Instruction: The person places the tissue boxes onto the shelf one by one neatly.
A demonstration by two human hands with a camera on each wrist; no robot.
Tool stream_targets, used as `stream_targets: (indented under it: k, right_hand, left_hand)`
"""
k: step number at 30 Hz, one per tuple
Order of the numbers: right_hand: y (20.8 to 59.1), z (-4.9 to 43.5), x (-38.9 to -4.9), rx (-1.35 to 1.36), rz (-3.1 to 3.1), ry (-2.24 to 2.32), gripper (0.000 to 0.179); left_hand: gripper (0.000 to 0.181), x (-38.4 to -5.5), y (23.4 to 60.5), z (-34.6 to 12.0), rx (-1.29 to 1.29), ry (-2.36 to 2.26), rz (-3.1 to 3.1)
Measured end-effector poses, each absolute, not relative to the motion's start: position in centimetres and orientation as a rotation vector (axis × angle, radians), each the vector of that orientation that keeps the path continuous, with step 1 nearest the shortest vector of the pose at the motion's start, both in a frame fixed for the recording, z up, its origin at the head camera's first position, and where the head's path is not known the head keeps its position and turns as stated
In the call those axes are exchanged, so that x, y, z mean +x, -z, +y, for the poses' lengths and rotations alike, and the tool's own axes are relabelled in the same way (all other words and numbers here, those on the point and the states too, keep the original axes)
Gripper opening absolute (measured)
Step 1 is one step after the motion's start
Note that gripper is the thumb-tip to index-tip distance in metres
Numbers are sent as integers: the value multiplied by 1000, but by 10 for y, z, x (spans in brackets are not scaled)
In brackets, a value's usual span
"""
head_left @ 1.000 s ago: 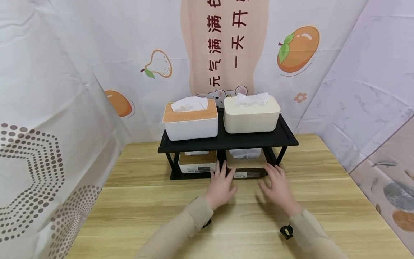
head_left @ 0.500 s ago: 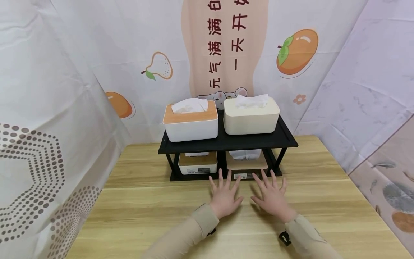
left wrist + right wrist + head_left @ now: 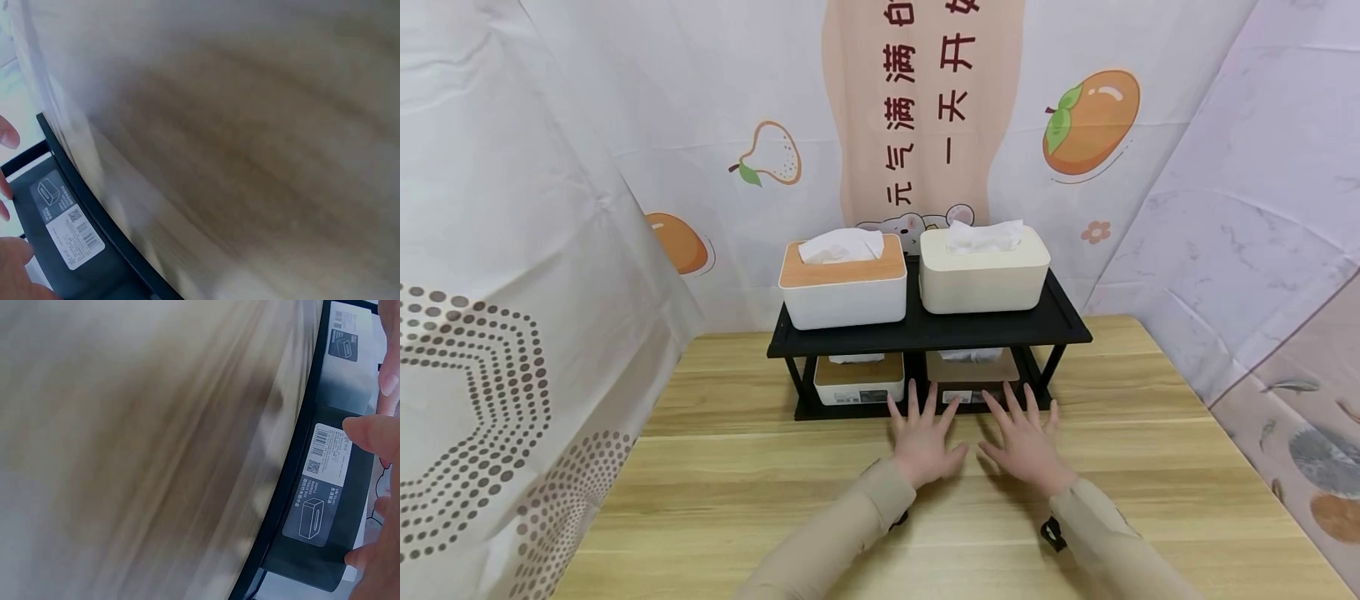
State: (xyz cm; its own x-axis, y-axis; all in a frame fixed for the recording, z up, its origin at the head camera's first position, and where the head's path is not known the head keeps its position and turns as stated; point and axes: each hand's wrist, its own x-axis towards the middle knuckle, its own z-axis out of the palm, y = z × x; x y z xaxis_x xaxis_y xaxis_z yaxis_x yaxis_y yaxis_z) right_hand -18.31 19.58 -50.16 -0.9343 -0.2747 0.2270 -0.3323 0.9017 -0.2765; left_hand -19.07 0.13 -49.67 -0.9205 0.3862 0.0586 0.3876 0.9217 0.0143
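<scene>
My left hand and right hand reach forward side by side with fingers spread and straight. Their fingertips are at the front of a black tissue box with a light wooden lid, on the rack's lower right level. White tissue shows at the back of its lid. In the right wrist view, the right hand's fingers lie along the upper edge of the black box, over its printed label. The left wrist view catches the left hand at the frame edge beside the same black box.
The black two-level rack stands at the back of the wooden table. On top are a white tissue box with a wooden lid and a cream tissue box. Another white tissue box sits at lower left. Printed curtains surround the table.
Both hands have come closer together, the right hand leaving the black tissue box's right end. Over the last half second they have moved forward slightly, and the box has slid deeper into the rack.
</scene>
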Motion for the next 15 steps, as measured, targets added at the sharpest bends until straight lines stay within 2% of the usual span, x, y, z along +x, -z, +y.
stream_targets:
  k: [15]
  right_hand:
    - [501,195,-196,425,-2926,-476,76]
  left_hand:
    - [68,-206,498,3,-574,-9,-3034]
